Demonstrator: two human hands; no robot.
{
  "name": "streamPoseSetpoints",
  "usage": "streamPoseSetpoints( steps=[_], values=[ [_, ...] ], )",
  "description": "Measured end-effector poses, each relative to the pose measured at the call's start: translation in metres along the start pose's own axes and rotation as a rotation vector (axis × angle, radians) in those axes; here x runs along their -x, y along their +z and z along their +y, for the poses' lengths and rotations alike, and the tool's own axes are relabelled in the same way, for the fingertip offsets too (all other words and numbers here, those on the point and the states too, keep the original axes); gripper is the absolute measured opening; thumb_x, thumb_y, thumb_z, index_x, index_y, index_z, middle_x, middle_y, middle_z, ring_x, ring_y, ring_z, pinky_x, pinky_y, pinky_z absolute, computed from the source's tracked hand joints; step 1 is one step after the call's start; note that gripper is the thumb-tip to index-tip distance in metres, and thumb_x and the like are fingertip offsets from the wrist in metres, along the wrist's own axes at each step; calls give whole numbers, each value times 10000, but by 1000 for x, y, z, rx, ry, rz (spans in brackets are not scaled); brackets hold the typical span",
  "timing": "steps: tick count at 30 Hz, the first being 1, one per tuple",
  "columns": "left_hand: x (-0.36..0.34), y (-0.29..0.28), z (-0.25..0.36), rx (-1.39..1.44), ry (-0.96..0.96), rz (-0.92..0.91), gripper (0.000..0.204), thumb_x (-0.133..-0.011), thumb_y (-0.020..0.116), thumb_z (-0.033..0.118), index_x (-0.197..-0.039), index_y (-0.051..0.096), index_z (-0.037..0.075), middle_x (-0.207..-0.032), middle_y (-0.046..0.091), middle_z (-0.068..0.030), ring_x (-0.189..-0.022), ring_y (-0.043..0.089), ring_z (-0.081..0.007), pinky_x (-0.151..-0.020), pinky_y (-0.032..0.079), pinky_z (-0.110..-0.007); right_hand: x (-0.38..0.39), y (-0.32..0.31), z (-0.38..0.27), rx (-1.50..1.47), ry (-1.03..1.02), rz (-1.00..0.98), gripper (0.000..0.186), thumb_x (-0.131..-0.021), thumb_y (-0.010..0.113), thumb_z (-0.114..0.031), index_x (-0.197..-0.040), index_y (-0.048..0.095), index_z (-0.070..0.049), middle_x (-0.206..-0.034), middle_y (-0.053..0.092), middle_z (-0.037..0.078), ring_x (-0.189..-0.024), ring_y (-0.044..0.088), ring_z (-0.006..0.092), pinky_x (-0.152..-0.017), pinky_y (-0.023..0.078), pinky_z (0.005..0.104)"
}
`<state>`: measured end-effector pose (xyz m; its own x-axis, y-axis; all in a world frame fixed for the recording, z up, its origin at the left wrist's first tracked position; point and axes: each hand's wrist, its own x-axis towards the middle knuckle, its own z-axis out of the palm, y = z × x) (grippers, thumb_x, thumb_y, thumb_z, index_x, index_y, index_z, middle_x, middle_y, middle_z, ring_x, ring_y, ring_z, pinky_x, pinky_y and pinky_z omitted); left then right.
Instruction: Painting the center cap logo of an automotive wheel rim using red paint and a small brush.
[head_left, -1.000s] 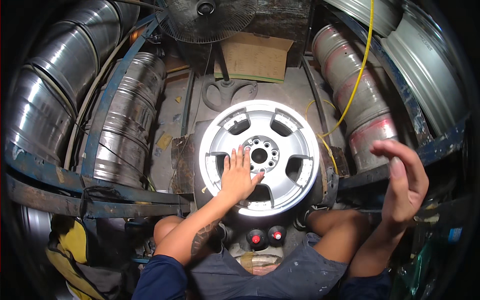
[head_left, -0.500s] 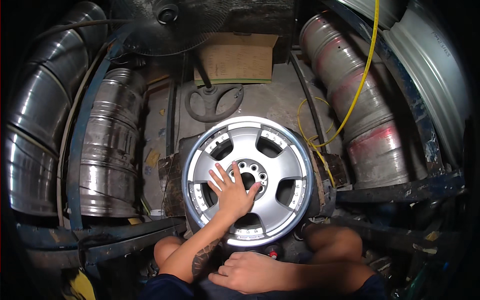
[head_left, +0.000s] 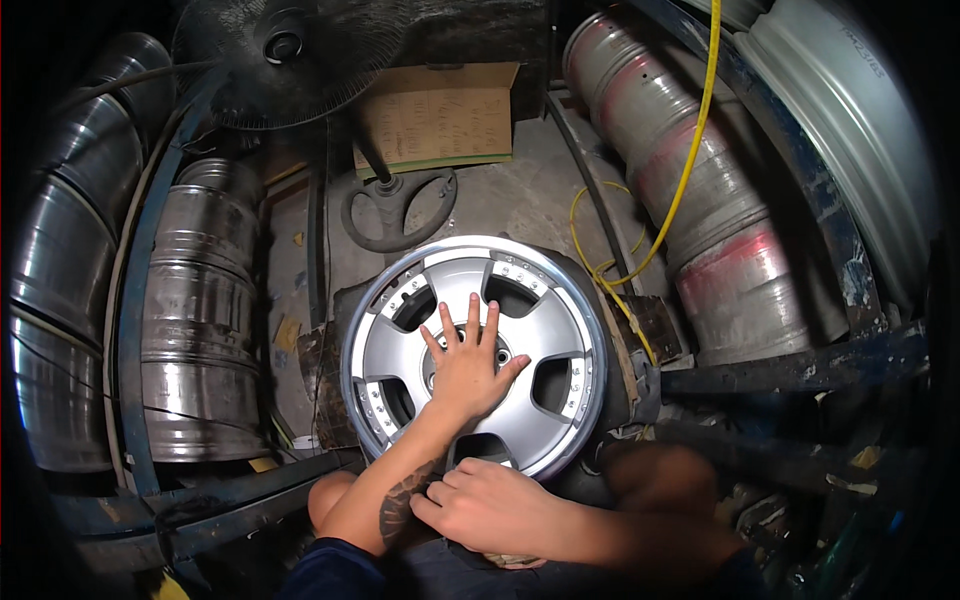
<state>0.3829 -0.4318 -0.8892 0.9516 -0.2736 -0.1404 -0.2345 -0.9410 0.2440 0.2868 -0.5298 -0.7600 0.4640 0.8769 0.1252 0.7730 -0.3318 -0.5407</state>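
A silver five-spoke wheel (head_left: 390,345) with a polished outer lip lies face up in front of me. My left hand (head_left: 465,370) rests flat on its centre, fingers spread over the hub and partly covering the bolt holes. My right hand (head_left: 490,510) is at the wheel's near lower edge, beside my tattooed left forearm, with its fingers curled. What they may hold is hidden. The wheel sits on a dark support between my knees, much of it hidden.
Stacks of metal rims (head_left: 200,320) (head_left: 720,290) line both sides in steel frames (head_left: 760,375). Behind the wheel stand a fan (head_left: 285,90), a grey loop-shaped base (head_left: 365,225) and a cardboard sheet (head_left: 435,120). A yellow hose (head_left: 680,200) loops along the right.
My right hand has dropped from raised at the right to the wheel's lower edge. My left hand has shifted higher over the hub, fingers more spread. The view has shifted.
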Motion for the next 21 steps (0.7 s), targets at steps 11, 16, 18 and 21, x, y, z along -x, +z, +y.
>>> streamPoseSetpoints(
  steps=[11, 16, 18, 21],
  values=[
    [43, -2, 6, -59, 289, -47, 831, -872, 444, 619, -1450, 270, 47, -1517, 241, -156, -1369, 212, -460, -1057, 119, -679, -17, 9, 4, 28, 6, 100, 150, -723, 620, -131, -826, 625, -22, -748, 663, 100, -758, 666, 211, -655, 498, 305],
    [69, -5, 1, 15, 330, -199, 838, -872, 455, 612, -1449, 263, 36, -1516, 233, -172, -1354, 257, -455, -1072, 205, -614, -19, 21, 3, 35, -31, 210, 144, -722, 616, -124, -824, 622, -23, -754, 658, 101, -721, 668, 229, -617, 511, 336],
    [78, -8, -3, 27, 334, -262, 859, -864, 464, 619, -1441, 261, 17, -1505, 253, -185, -1364, 249, -441, -1092, 230, -560, -21, 27, 1, 37, -25, 228, 147, -722, 617, -126, -829, 622, -24, -763, 652, 97, -716, 668, 234, -614, 514, 347],
    [86, -6, -9, 45, 358, -287, 888, -858, 437, 653, -1449, 235, 22, -1506, 246, -189, -1366, 251, -432, -1085, 250, -548, -20, 24, 1, 59, 21, 257, 159, -727, 615, -134, -850, 626, -34, -787, 628, 90, -719, 668, 239, -616, 519, 374]
  ],
)
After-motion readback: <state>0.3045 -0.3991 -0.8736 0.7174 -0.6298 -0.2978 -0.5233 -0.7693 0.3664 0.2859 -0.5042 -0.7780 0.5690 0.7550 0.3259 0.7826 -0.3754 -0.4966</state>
